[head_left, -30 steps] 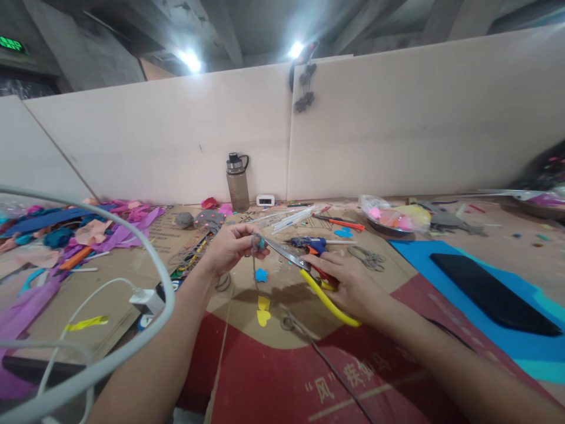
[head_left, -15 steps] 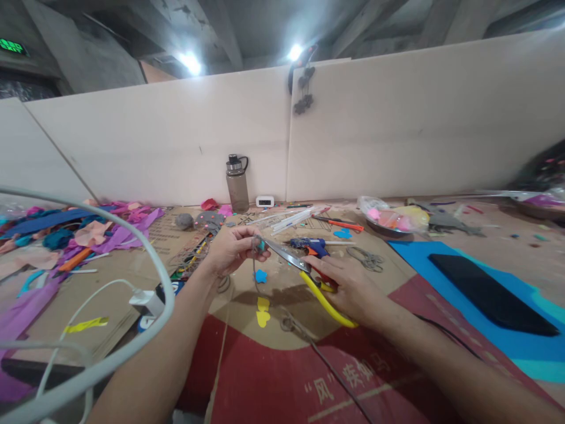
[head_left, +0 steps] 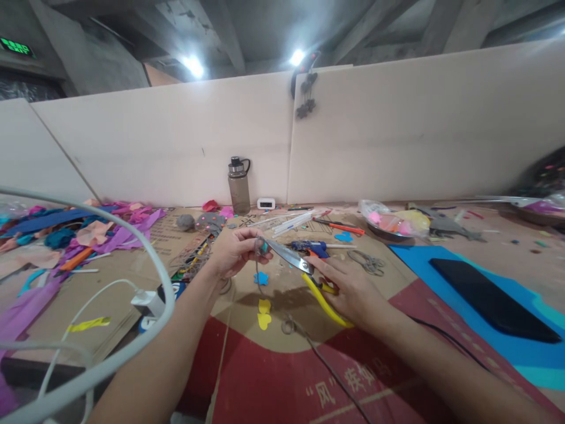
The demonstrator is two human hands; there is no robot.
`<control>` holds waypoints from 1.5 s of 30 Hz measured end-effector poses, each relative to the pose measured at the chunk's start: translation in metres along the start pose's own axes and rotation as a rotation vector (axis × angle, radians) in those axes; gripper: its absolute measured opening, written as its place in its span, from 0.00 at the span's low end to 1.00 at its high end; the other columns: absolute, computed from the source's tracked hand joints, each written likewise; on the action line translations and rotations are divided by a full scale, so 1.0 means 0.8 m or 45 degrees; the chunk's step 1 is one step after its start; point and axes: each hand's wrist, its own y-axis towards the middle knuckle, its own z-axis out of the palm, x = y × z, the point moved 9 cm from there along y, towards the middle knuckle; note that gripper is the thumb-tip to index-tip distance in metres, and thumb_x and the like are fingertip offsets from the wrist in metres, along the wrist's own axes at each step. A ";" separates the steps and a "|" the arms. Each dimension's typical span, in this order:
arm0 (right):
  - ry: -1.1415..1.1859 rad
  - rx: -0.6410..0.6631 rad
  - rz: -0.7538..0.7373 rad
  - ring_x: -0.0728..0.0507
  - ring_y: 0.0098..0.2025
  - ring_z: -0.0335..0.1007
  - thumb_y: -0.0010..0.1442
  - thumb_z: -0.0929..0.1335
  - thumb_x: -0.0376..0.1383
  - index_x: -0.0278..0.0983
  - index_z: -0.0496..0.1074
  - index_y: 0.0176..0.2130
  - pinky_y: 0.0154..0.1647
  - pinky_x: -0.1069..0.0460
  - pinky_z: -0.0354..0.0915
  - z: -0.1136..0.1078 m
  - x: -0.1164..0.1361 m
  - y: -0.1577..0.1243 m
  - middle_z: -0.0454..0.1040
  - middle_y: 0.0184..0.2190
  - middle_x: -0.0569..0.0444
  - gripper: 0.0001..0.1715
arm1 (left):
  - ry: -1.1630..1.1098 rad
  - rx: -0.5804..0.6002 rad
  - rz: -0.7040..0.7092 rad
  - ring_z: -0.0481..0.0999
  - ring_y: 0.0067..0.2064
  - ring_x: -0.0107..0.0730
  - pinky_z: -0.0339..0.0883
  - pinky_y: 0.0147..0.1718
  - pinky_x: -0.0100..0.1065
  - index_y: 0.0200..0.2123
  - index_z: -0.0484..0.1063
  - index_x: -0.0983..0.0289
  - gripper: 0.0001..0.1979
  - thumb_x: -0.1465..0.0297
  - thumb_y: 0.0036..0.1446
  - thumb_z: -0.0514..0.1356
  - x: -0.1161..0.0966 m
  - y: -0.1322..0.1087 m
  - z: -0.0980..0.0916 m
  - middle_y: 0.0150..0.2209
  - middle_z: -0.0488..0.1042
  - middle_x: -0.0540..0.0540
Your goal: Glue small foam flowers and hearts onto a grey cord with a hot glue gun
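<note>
My left hand (head_left: 236, 252) is closed on a small grey and teal piece (head_left: 263, 246), from which a thin grey cord (head_left: 258, 275) hangs. My right hand (head_left: 348, 285) grips the yellow-handled scissors (head_left: 318, 299). Their metal blades point left, with the tips at or beside the small piece; whether they touch it is hard to tell. Below my hands lie a blue flower shape (head_left: 261, 278) and yellow cut-out shapes (head_left: 263, 320) on the cardboard. A loose grey cord (head_left: 324, 362) runs across the red part of it.
A glue gun (head_left: 311, 246) lies behind the scissors. At the back stand a bottle (head_left: 239, 191) and a small white clock (head_left: 266, 204). A black phone (head_left: 489, 297) rests on blue sheets at right. A white cable (head_left: 165, 288) arches through the left foreground.
The scissors' handles look slightly closer together, and my right hand has shifted a little. My left hand still holds the small piece, which shows slightly more. The whole view has moved slightly.
</note>
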 end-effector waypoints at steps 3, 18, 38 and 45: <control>-0.023 -0.023 0.044 0.43 0.38 0.72 0.52 0.64 0.26 0.40 0.62 0.58 0.38 0.49 0.69 -0.007 0.000 0.002 0.73 0.42 0.48 0.33 | 0.016 0.009 -0.026 0.77 0.25 0.32 0.72 0.23 0.30 0.28 0.71 0.69 0.14 0.68 0.41 0.70 0.001 -0.001 0.000 0.24 0.76 0.55; -0.045 -0.054 -0.025 0.43 0.38 0.70 0.56 0.66 0.30 0.42 0.63 0.57 0.36 0.50 0.68 -0.005 0.000 0.001 0.73 0.40 0.50 0.29 | -0.159 0.251 -0.151 0.74 0.19 0.31 0.66 0.17 0.26 0.28 0.71 0.69 0.13 0.69 0.41 0.70 0.018 -0.008 0.016 0.22 0.75 0.55; -0.069 -0.006 -0.125 0.46 0.35 0.68 0.57 0.66 0.29 0.40 0.65 0.57 0.36 0.53 0.63 -0.003 -0.003 -0.002 0.74 0.36 0.52 0.29 | -0.052 0.252 -0.270 0.75 0.19 0.32 0.69 0.17 0.27 0.26 0.71 0.70 0.12 0.70 0.40 0.69 0.023 -0.008 0.010 0.21 0.76 0.56; -0.017 0.003 -0.109 0.47 0.31 0.68 0.59 0.65 0.31 0.38 0.64 0.57 0.33 0.53 0.62 -0.001 0.002 -0.002 0.73 0.32 0.53 0.26 | -0.055 0.247 -0.248 0.75 0.20 0.32 0.68 0.17 0.27 0.28 0.71 0.70 0.13 0.70 0.42 0.69 0.023 -0.005 0.007 0.21 0.76 0.56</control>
